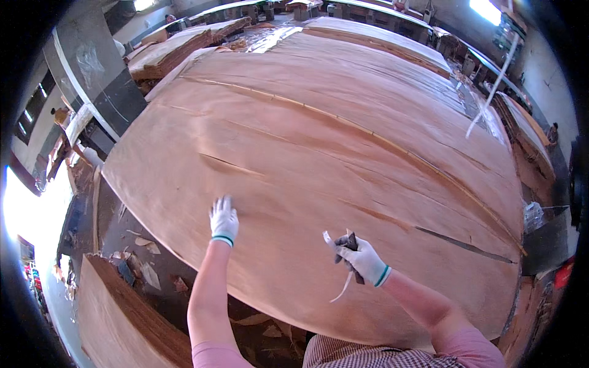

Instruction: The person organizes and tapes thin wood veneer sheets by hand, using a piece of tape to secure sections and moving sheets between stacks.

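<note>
A broad, thin sheet of reddish-brown wood veneer (288,245) covers the table-high surface in front of me, with ripples and several lengthwise splits. My left hand (224,219), in a white glove with a green cuff edge, lies on it with its fingers stretched out. Nothing is in that hand. My right hand (371,262), gloved alike, is closed around a dark-handled tool (353,243); its kind is partly hidden by the fingers. A narrow white strip (343,288) hangs from the same hand. Right of it, a long dark gap (463,244) runs through the veneer.
A long thin pole (334,115) lies across the veneer. Stacks of veneer stand at the back left (184,49), far side (380,44) and near left (123,313). Scraps (147,273) litter the floor. A white slanting bar (494,89) rises at right.
</note>
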The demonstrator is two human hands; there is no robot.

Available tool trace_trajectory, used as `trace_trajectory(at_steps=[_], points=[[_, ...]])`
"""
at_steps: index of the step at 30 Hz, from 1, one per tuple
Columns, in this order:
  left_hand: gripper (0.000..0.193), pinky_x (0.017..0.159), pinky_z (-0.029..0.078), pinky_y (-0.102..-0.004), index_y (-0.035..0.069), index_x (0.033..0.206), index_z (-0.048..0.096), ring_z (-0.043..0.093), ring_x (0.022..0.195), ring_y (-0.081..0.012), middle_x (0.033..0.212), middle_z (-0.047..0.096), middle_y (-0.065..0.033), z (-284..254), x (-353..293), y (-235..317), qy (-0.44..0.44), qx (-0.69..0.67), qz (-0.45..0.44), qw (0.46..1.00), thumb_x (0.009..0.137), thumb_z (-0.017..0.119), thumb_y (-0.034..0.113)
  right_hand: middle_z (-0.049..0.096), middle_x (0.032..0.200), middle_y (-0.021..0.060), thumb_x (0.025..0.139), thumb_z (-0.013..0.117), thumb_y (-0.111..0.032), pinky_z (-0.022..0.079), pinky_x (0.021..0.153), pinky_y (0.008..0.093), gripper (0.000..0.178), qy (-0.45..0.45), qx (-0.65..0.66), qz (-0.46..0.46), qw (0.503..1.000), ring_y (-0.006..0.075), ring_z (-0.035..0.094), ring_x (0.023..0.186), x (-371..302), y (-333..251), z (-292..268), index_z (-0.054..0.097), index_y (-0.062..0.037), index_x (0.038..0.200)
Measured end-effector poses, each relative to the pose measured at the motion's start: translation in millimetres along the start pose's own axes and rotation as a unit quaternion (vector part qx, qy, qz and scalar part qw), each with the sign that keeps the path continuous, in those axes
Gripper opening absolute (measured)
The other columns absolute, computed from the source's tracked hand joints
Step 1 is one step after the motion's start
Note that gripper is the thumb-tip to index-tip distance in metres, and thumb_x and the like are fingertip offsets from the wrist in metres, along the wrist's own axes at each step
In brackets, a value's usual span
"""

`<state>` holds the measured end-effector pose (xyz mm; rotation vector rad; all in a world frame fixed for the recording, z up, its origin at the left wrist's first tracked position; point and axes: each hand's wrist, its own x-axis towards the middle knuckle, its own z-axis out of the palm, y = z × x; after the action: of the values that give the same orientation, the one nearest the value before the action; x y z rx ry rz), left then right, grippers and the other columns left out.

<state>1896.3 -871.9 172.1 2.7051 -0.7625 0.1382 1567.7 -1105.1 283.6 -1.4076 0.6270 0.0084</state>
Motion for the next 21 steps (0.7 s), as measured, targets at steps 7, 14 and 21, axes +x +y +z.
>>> trace_trajectory(at_steps=[7,14,21], points=[[0.065,0.115,0.01,-0.0549,0.014,0.148,0.025,0.016,0.143,-0.0335,0.155,0.02,-0.0068,4.9,122.8,-32.3,0.021,0.086,0.014,0.996,0.091,0.051,0.027,0.062,0.076,0.0005,0.093,0.06,-0.022,0.034,0.046,0.0193,0.019,-0.02,0.01,0.037,0.999,0.0028,0.044,0.053,100.0,-30.6,62.5,0.062,-0.0068,0.104],[0.051,0.116,0.008,-0.0499,0.013,0.142,0.04,0.02,0.143,-0.0255,0.15,0.033,-0.0026,12.7,147.9,-33.5,-0.026,0.049,0.102,0.993,0.095,0.042,0.032,0.062,0.072,0.0019,0.088,0.067,-0.037,0.034,0.044,0.0214,0.03,-0.039,0.005,-0.003,0.999,0.0037,0.044,0.049,204.0,-79.9,116.2,0.064,-0.0086,0.097],[0.057,0.116,0.011,-0.0489,0.013,0.144,0.035,0.027,0.14,-0.0281,0.144,0.042,-0.011,6.5,145.4,-30.8,-0.016,-0.038,0.082,0.996,0.091,0.051,0.026,0.061,0.084,0.0087,0.093,0.055,-0.014,0.035,0.044,0.022,0.021,-0.055,0.288,0.015,0.956,0.0064,0.044,0.05,313.1,-76.8,192.0,0.053,-0.0031,0.112]])
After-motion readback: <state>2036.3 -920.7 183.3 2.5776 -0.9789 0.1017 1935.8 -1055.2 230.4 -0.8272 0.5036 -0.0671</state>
